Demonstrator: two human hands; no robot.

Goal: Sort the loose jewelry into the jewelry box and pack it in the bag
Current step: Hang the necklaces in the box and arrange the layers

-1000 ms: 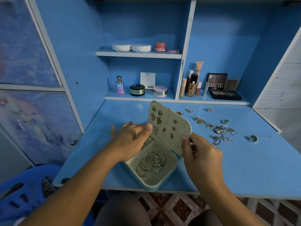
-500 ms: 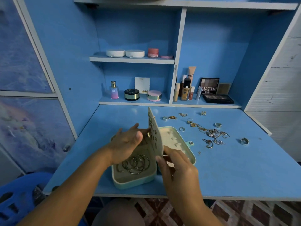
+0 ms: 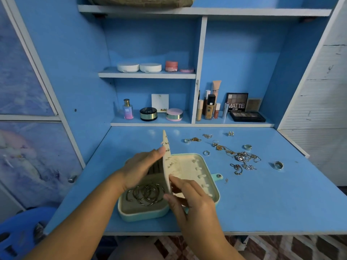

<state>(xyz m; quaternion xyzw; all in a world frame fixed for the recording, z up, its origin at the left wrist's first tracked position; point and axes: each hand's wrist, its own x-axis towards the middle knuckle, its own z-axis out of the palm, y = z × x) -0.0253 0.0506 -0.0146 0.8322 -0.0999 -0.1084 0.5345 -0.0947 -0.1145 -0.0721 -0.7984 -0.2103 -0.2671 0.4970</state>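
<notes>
A mint jewelry box [image 3: 216, 198] lies open on the blue desk near its front edge. Its cream earring panel [image 3: 166, 160] stands upright on edge between the two halves. My left hand [image 3: 139, 168] rests against the panel's left face with its fingers nearly straight, the thumb at the panel's edge. My right hand [image 3: 189, 199] pinches the panel's lower edge from the right. Several silver hoops [image 3: 145, 194] lie in the box's left half. Loose chains [image 3: 244, 158] and rings [image 3: 278, 165] are scattered on the desk to the right.
Cosmetics line the back shelf: a perfume bottle [image 3: 128, 109], round compacts [image 3: 148, 113], tubes and a MATTE palette [image 3: 237, 102]. More jars [image 3: 150, 67] sit on the upper shelf. A blue plastic chair [image 3: 16, 233] is at lower left. A fabric item [image 3: 140, 0] lies on the top shelf.
The earring panel swung from facing me to standing on edge. The box now lies flat and fully open, and my right hand has slid down to the panel's lower edge.
</notes>
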